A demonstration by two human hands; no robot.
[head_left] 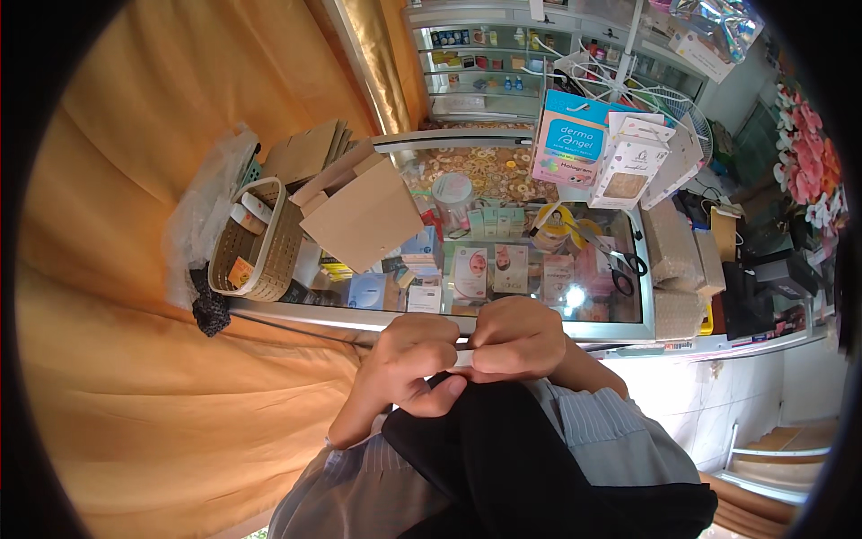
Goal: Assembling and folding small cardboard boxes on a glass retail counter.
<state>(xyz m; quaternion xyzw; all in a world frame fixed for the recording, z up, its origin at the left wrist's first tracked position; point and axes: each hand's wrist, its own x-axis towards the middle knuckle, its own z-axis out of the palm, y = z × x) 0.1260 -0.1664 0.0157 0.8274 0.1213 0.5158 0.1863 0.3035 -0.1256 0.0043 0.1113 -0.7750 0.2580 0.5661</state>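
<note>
I have the left hand (pixel 417 359) and the right hand (pixel 516 340) drawn together above the lap, knuckles up and fingers curled inward. Both grasp a small white piece (pixel 463 357), pinched in the narrow gap between them; the fingers hide most of it, so I cannot tell its full shape. The left thumb points toward the right hand, below the piece. The forearms come up from either side, elbows out.

Just beyond the knuckles I see the near metal edge of the tabletop (pixel 584 331). Past the left hand, a cardboard box (pixel 364 216) sits with its flaps raised, and farther out to that hand's left stands an oval basket (pixel 289 235). Ahead and to the right of the right hand lie scissors (pixel 626 262) with black loop handles. Farther beyond it stand bright printed cartons (pixel 575 135), and bubble-wrapped bundles (pixel 675 242) are stacked to its right.

The tabletop is clear glass in a silvery frame, with flat packets (pixel 470 272) showing through it. The box is plain, matt brown board; the basket has a woven-looking, perforated tan wall. Black cloth (pixel 512 449) drapes softly beneath the hands, and a folded orange curtain (pixel 162 395) hangs left of the left hand.
</note>
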